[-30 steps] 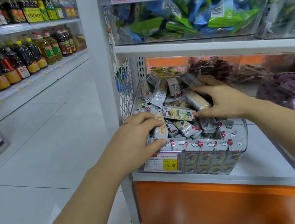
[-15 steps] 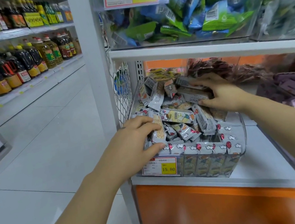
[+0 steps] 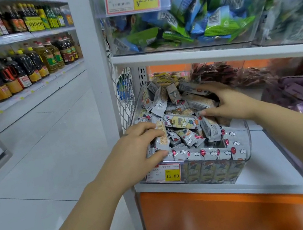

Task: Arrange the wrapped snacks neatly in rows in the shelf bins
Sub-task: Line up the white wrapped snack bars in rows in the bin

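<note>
Two hands sort one heaped bin (image 3: 249,138).
Left hand (image 3: 133,154) pinches one packet (image 3: 161,135) at 9 o'clock; right hand (image 3: 231,102) clutches wrapped snacks (image 3: 198,103) at 1 o'clock.

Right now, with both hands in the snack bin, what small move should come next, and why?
Probably lay the packet that the left hand pinches flat behind the front row. That row lies neat along the bin's front wall, while the pile behind, where the right hand grips more, is jumbled.
</note>
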The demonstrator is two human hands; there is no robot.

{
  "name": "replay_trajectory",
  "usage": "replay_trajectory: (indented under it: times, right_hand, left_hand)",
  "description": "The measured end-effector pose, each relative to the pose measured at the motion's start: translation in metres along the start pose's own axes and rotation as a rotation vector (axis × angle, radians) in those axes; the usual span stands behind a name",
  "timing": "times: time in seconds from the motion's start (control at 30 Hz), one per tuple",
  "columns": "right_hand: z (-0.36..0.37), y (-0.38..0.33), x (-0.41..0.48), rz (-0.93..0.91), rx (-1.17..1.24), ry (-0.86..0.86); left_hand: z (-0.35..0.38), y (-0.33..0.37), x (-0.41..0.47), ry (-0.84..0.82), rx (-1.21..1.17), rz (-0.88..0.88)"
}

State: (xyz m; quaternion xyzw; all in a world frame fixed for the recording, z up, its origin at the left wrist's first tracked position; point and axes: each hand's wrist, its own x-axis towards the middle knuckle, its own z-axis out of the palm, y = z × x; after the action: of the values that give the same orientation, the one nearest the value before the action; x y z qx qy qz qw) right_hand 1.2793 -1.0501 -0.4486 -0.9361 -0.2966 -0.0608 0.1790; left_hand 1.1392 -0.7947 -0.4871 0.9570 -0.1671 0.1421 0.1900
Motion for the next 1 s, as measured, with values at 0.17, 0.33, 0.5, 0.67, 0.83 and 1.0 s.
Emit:
replay_trajectory:
  times: [0.17,0.33,0.5,0.67,0.83,1.0]
  right_hand:
    - [-0.007,-0.014,-0.017,-0.007,-0.034,0.12]
    - [-0.003,-0.053,-0.034,-0.141,0.036,0.114]
    - [0.025,-0.101,-0.038,-0.207,0.097,-0.201]
    - [0.048,-0.115,-0.031,-0.157,0.188,-0.25]
    - [0.044,-0.113,-0.032,-0.117,0.286,-0.006]
    - [0.024,-0.099,-0.039,0.018,0.474,0.331]
  left_hand:
    - [-0.003,-0.002,-0.002,0.009,-0.009,-0.008]
    - [-0.008,-0.003,-0.003,-0.017,0.0,-0.014]
    - [-0.022,-0.008,-0.008,-0.082,-0.023,-0.071]
    - [-0.019,-0.011,-0.013,-0.093,0.09,-0.081]
    - [-0.02,-0.011,-0.018,0.077,0.139,-0.025]
    - [-0.026,-0.014,-0.021,0.375,0.112,-0.008]
